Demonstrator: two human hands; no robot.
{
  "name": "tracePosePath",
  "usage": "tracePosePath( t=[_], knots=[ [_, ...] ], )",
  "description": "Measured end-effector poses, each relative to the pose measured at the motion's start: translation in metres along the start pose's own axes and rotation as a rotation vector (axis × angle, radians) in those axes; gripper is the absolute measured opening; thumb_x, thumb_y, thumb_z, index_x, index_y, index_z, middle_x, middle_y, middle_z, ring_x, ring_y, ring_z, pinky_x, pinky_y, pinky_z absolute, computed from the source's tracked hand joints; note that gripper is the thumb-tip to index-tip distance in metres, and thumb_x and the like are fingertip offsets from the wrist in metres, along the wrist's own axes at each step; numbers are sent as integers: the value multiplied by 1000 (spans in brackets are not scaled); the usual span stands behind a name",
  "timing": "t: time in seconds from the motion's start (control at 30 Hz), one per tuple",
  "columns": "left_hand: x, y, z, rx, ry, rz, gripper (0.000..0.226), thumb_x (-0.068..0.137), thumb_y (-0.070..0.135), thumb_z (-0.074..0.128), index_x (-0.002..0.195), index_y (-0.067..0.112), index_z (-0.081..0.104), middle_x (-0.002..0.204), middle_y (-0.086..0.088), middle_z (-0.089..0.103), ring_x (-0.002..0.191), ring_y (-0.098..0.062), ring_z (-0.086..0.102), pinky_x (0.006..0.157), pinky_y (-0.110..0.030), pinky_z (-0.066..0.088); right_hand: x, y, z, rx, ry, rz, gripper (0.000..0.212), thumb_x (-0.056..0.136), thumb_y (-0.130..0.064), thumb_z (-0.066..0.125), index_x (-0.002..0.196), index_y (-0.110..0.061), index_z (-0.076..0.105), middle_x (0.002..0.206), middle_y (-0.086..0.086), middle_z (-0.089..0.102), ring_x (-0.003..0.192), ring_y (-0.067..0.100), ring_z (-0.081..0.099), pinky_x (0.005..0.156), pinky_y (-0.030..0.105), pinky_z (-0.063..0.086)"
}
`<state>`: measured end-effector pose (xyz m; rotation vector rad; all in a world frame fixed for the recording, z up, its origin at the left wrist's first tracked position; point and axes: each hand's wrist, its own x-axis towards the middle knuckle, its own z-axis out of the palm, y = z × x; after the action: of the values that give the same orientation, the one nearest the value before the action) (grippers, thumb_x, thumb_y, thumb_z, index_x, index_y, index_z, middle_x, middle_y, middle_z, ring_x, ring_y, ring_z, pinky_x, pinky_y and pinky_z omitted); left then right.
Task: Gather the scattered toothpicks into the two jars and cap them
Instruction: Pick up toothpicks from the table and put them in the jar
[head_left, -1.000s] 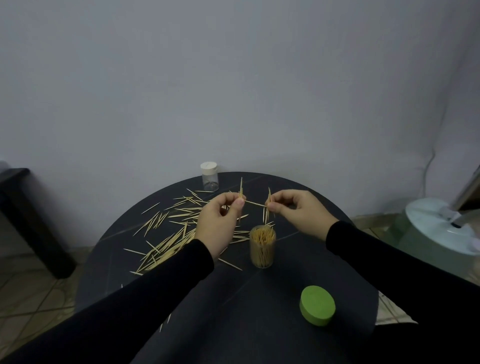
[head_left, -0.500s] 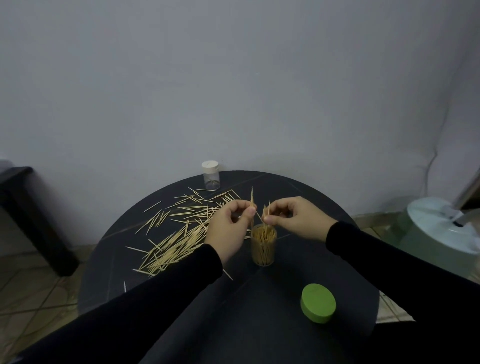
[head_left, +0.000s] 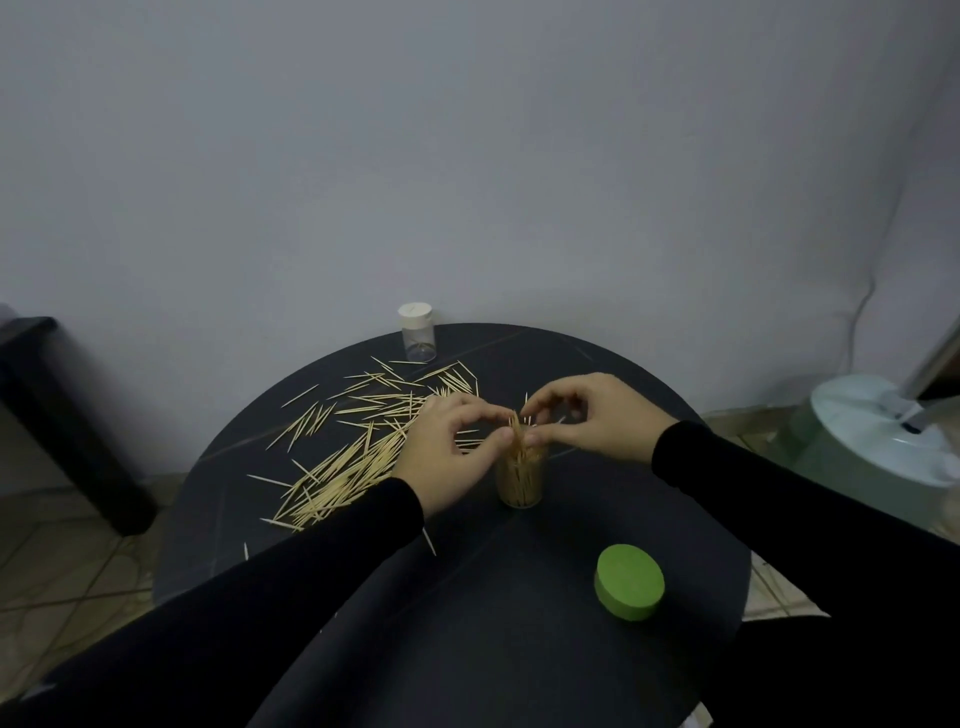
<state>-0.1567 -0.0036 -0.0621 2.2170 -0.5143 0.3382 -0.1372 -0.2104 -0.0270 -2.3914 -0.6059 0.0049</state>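
Both my hands meet over the open jar, feeding toothpicks in

On the left of the round black table (head_left: 467, 649) lie the scattered toothpicks (head_left: 353, 457), with the capped small jar (head_left: 417, 332) at the far edge; my left hand (head_left: 447, 457) and my right hand (head_left: 587, 421) each pinch toothpicks at the mouth of the open jar (head_left: 521, 480), already packed with toothpicks; its green lid (head_left: 629, 582) lies apart, nearer me on the right
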Motion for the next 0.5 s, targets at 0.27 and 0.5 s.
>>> tracePosePath(
  t=[0.27,0.5],
  knots=[
    [-10,-5,-3,384,-101,337,60,93,56,35,144,25,37,144,8,43,128,-11,37,105,-32,30,-4,9,-6,-192,-234,116,80,60,-63,75,132,-37,50,115,-21,57,101,1,47,97,34,37],
    [-12,2,-2,492,-225,319,63,92,61,26,147,30,29,149,9,38,135,-13,25,108,-39,24,-1,11,6,-101,-223,91,77,58,-69,73,127,-39,55,116,-13,59,91,7,51,78,29,45]
  ],
)
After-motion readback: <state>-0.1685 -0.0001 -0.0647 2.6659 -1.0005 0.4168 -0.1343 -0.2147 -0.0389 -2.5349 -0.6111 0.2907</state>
